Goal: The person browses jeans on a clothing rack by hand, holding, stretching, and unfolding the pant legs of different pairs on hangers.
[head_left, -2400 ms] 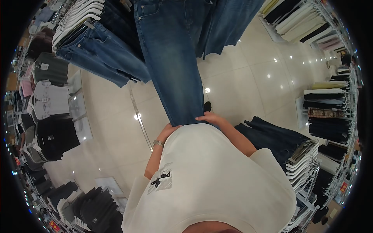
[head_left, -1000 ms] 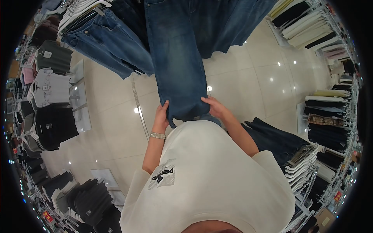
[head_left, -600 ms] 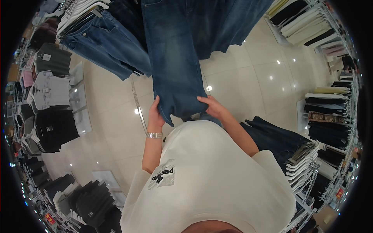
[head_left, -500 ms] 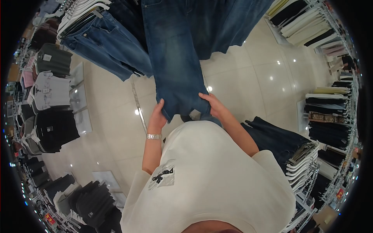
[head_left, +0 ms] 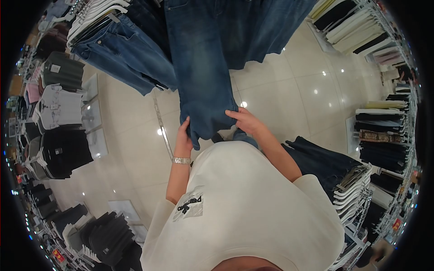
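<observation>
A pair of dark blue jeans [head_left: 203, 77] hangs down from the rack at the top of the head view, its lower end drawn toward me. My left hand [head_left: 184, 133] grips one side of the hem, thumb on top and the other fingers hidden behind the denim. On the opposite edge my right hand [head_left: 242, 118] pinches the cloth, its thumb over the front. The hem sags between the two hands. A silver watch [head_left: 181, 160] circles my left wrist.
More jeans [head_left: 122, 49] on white hangers [head_left: 97, 13] flank the held pair. Behind my right arm stands another rack of dark jeans [head_left: 316, 158]. Clothes racks with shirts [head_left: 58, 106] line the left, and folded-over trousers [head_left: 382, 126] hang at the right. Glossy tiles [head_left: 131, 131] form the floor.
My right hand has shifted slightly left with its edge of the jeans, bringing the hands closer. The leg's lower end has narrowed and its hem now bunches and sags more.
</observation>
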Demonstrator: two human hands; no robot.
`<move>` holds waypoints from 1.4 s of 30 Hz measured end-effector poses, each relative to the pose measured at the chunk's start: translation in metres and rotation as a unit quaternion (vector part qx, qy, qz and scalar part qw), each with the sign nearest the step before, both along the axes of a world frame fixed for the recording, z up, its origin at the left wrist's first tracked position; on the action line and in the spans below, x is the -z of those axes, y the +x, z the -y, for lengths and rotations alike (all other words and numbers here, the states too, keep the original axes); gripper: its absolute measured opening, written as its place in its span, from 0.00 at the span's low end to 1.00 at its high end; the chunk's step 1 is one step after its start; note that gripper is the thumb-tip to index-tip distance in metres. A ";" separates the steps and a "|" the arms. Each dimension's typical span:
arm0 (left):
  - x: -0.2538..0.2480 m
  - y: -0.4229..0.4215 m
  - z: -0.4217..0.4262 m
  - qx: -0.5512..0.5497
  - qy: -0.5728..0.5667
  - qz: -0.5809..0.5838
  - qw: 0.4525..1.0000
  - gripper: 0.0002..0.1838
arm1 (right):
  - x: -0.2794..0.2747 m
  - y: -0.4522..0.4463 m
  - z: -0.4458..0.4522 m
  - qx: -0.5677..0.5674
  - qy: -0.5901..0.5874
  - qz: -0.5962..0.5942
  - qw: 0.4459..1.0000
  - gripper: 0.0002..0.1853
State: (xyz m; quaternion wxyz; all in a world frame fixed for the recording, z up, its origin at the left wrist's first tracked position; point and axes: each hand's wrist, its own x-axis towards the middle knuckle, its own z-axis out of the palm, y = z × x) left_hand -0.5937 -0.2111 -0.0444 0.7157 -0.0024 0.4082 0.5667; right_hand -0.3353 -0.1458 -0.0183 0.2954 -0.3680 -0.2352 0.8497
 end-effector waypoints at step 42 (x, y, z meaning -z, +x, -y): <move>-0.013 -0.016 -0.004 0.093 0.050 0.001 0.994 0.25 | -0.011 -0.004 -0.018 0.151 -0.036 0.031 0.987 0.21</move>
